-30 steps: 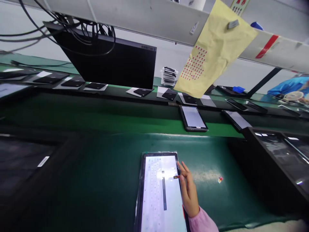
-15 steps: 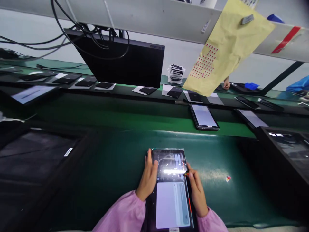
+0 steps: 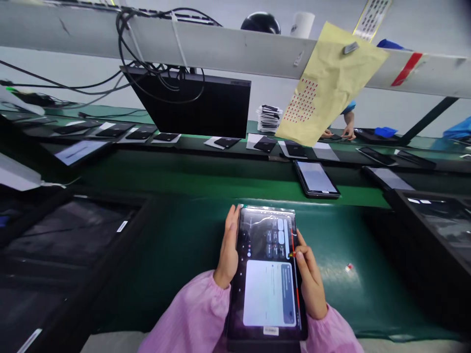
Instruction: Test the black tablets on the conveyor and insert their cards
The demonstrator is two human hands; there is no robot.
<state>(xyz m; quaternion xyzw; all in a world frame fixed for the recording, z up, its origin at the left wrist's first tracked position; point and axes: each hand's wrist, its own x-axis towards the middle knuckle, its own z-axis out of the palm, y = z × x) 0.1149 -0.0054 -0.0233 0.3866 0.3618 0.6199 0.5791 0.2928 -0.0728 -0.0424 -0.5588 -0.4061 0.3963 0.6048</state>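
A large tablet (image 3: 270,294) with a lit screen is tilted toward me above the green mat, showing a pale window and a panel of tiles. It lies over a dark block-like thing, mostly hidden beneath it. My left hand (image 3: 227,252) grips its upper left edge, thumb along the frame and fingers behind. At the right edge, my right hand (image 3: 311,279) is closed, thumb and forefinger pinching a small yellow-and-red piece (image 3: 292,254) against the screen's border. What that piece is I cannot make out. A tiny red-and-white scrap (image 3: 349,267) lies on the mat to the right.
Dark trays (image 3: 437,235) flank the green mat (image 3: 176,250). Behind it lies another tablet (image 3: 316,177). Several dark devices line the back shelf below a monitor (image 3: 191,105). A yellow paper (image 3: 327,88) hangs from the beam. A co-worker's hands (image 3: 348,130) work beyond.
The tablet has risen and shifted slightly right with both hands still at its edges. Strong glare has left its screen, so tiles show. My view has tilted up; more of the co-worker's hands appear.
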